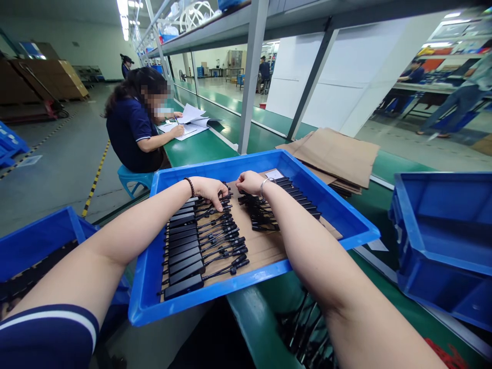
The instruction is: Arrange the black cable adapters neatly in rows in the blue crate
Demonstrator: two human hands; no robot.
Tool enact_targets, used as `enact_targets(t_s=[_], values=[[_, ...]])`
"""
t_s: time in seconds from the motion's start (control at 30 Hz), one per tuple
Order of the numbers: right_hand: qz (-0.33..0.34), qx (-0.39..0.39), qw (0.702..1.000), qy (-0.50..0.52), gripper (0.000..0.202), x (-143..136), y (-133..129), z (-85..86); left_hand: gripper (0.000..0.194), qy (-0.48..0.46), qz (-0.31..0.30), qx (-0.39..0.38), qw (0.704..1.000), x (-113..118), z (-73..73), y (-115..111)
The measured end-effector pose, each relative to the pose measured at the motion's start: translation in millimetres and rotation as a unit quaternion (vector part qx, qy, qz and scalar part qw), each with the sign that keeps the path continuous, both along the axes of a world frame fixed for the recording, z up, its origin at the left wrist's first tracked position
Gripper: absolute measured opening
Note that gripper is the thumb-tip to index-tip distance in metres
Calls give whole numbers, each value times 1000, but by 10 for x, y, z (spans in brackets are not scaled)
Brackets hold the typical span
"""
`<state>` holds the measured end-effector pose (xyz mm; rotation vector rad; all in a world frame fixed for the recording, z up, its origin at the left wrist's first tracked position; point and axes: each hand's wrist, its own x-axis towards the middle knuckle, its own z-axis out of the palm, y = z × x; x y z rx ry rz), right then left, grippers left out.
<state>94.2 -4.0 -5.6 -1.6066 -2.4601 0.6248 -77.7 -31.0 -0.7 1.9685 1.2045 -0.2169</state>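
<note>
A blue tray lined with cardboard holds two rows of black devices with short cables. The left row lies with its cable ends toward the middle; the right row runs along the far right side. At the far end of the left row, my left hand has its fingers closed around cable ends, and what exactly they grip is too small to make out. My right hand is closed above the cables of the right row; anything between its fingers is hidden.
Flat cardboard sheets lie behind the tray. Blue bins stand at the right, another blue bin at the left. A metal shelf post rises behind the tray. A seated person writes on papers.
</note>
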Motion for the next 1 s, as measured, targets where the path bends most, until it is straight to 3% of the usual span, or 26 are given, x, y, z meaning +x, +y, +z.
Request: enact_targets(t_s=[0.2,0.43,0.53,0.63,0.77,0.87,1.0], values=[[0,-7,1000,5,16,6,-1,-5,39,-73,10,-173,982,-44,4,-1],[7,-11,1000,0,17,8,10,-18,25,-26,67,-72,995,47,-47,-43],[11,-12,1000,5,16,11,29,-33,36,-43,78,-101,991,42,-42,-40],[5,-20,999,34,16,5,18,-23,34,-84,103,-131,982,23,-37,-38],[11,-7,998,64,16,-16,-124,88,31,-97,195,-106,970,55,-38,-86],[-4,3,998,70,16,-57,-210,172,45,-119,249,-57,959,67,-49,-122],[-7,-28,990,138,16,-134,-194,239,44,-205,299,1,932,32,-97,-230]])
